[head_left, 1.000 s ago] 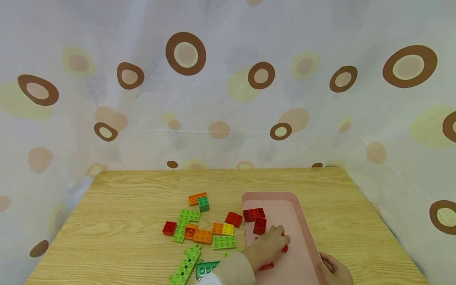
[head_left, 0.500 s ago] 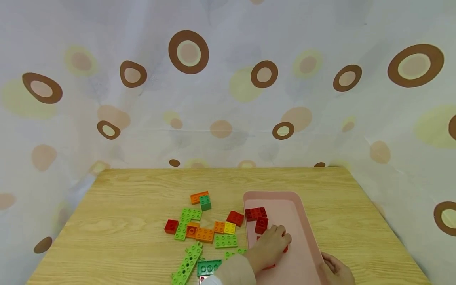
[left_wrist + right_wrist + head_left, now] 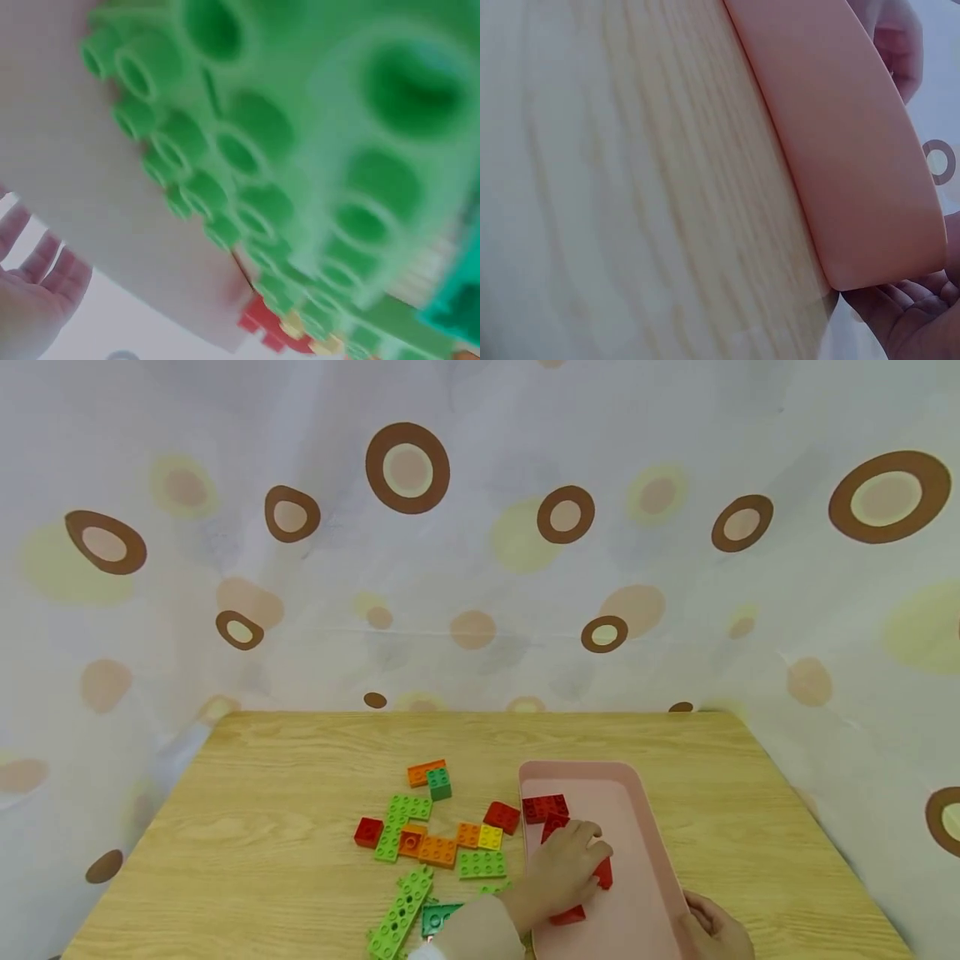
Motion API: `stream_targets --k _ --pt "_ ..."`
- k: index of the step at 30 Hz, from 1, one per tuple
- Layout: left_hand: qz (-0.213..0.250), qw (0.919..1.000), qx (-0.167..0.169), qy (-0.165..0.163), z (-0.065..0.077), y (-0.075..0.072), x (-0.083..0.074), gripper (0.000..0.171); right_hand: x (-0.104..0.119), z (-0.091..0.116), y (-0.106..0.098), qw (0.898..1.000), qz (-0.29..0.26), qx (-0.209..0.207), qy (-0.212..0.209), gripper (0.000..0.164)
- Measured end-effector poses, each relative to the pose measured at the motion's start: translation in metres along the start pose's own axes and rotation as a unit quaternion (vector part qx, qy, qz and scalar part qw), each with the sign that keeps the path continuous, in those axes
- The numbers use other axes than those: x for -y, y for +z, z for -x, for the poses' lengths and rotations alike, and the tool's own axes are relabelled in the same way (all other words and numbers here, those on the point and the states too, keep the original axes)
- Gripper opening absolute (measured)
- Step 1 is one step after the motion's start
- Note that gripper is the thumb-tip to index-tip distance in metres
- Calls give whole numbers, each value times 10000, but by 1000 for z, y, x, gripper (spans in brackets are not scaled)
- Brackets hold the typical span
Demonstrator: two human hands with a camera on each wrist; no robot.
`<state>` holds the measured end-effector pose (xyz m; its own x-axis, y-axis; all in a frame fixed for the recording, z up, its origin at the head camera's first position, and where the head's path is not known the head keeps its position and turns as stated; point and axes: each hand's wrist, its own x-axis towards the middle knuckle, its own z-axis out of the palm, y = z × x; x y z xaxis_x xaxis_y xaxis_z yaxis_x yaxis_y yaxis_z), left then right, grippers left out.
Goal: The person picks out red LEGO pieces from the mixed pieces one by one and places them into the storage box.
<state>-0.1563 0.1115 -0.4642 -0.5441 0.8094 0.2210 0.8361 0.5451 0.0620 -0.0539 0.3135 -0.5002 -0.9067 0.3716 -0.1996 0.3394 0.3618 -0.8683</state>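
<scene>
My left hand (image 3: 566, 868) is over the pink tray (image 3: 630, 910). Its fingers lie above a red brick (image 3: 603, 872) that pokes out beside them, and in the left wrist view the fingers (image 3: 64, 281) look loosely extended with nothing in them. Other red bricks lie in the tray: one (image 3: 545, 808) at its far left, one (image 3: 553, 823) partly behind the hand, one (image 3: 568, 916) by the wrist. At the tray's right side, my right hand (image 3: 716, 931) grips the wall, thumb and fingers around it in the right wrist view.
Left of the tray, loose bricks lie on the wooden table (image 3: 285, 827): red (image 3: 502, 817), yellow (image 3: 491, 837), orange (image 3: 438, 852), lime green (image 3: 482, 864) and dark green (image 3: 439, 783). A long lime piece (image 3: 402, 914) lies nearer. A patterned curtain (image 3: 480, 568) stands behind.
My left hand has lifted slightly and shifted back toward the tray's left, uncovering more of the red brick by its fingers. My right hand keeps its grip. The head view has turned slightly left.
</scene>
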Motion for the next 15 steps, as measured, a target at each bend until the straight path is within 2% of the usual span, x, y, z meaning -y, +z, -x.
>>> stream_targets --k 4,9,12,15 --pt "-33 9994 -270 -217 10 -9 14 27 0 0 0 10000 7 -6 -4 35" --pt "-209 9972 -601 -400 28 -20 38 26 0 -1 -2 9999 30 79 96 37" --pt "45 9959 -756 -490 41 -22 52 23 1 -1 -3 9997 107 156 184 39" --pt "257 9953 -697 -618 52 -24 62 24 2 -1 -3 9994 311 129 108 39"
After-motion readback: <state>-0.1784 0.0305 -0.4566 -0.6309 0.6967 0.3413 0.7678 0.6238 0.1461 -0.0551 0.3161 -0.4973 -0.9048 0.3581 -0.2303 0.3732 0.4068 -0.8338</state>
